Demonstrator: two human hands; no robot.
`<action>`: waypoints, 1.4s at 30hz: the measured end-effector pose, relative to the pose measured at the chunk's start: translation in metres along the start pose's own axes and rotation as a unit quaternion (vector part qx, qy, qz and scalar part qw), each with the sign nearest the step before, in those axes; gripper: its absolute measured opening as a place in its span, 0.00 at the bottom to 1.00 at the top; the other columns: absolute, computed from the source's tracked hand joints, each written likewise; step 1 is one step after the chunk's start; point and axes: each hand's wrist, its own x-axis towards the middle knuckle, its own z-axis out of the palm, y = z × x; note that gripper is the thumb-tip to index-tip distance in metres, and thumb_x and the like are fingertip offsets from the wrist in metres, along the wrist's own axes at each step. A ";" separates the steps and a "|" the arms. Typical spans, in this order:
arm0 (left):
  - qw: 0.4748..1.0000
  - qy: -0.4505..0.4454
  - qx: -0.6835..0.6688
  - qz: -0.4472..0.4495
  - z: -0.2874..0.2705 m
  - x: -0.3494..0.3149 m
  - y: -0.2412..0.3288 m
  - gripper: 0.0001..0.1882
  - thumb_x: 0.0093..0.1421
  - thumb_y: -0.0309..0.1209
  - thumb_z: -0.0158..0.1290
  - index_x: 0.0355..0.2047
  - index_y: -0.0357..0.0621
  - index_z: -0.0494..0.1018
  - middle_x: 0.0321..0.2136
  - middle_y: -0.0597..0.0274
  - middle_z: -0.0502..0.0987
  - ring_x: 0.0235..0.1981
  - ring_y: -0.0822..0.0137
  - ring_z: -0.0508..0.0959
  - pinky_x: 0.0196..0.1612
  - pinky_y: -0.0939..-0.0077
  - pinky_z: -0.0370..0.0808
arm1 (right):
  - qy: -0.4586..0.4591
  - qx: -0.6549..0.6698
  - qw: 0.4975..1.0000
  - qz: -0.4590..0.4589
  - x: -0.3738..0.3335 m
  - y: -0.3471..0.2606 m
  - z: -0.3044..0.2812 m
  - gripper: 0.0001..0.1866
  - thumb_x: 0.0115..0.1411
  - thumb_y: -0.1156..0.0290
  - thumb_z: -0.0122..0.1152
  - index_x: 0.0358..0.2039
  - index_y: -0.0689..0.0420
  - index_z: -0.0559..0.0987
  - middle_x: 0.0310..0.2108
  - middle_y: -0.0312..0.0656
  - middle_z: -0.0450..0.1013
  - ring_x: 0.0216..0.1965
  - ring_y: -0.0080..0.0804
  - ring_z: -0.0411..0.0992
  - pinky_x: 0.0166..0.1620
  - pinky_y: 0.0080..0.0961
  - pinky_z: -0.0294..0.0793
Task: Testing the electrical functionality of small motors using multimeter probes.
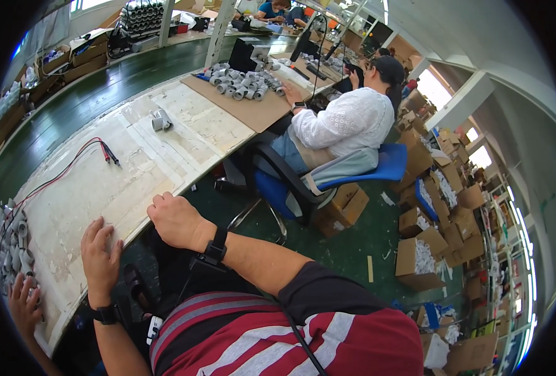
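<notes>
My left hand [100, 255] rests at the near edge of the worn white table [127, 150], fingers spread a little and holding nothing. Curled into a loose fist, my right hand [180, 220] leans on the same edge farther right; nothing shows in it. Beyond both hands, a red and a black test lead [105, 150] lie with their probe tips together. A single grey cylindrical fitting [160, 120] lies on its side farther back. Several similar grey fittings [14, 244] are heaped at the left end, close to another person's hand [24, 301].
A co-worker in a white top [353, 119] sits on a blue chair [384, 166] at the right, beside a cardboard sheet [243, 108] with more grey fittings [243, 83]. A green conveyor belt [90, 100] runs along the far side. Cardboard boxes [416, 263] crowd the floor at right.
</notes>
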 end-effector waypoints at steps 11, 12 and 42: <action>1.000 0.005 0.011 0.006 -0.006 -0.005 -0.011 0.18 0.55 0.27 0.64 0.47 0.38 0.79 0.59 0.45 0.75 0.62 0.45 0.72 0.66 0.56 0.67 | -0.011 0.060 0.998 0.009 0.007 0.002 -0.005 0.10 0.53 0.65 0.67 0.30 0.58 0.81 0.35 0.49 0.74 0.43 0.50 0.75 0.44 0.41 0.79; 1.000 0.003 0.000 0.013 -0.002 0.001 -0.007 0.18 0.55 0.28 0.64 0.46 0.38 0.79 0.59 0.45 0.75 0.62 0.45 0.72 0.66 0.55 0.68 | -0.016 0.070 0.997 0.026 0.006 0.011 -0.013 0.12 0.51 0.63 0.70 0.30 0.58 0.81 0.36 0.49 0.75 0.43 0.51 0.76 0.46 0.42 0.79; 0.999 0.039 -0.021 -0.018 -0.014 0.006 -0.001 0.11 0.55 0.30 0.63 0.38 0.40 0.81 0.51 0.52 0.80 0.57 0.49 0.76 0.61 0.56 0.70 | 0.048 0.371 0.882 0.288 0.127 0.087 0.021 0.23 0.62 0.64 0.64 0.54 0.61 0.75 0.41 0.52 0.82 0.37 0.41 0.80 0.43 0.34 0.80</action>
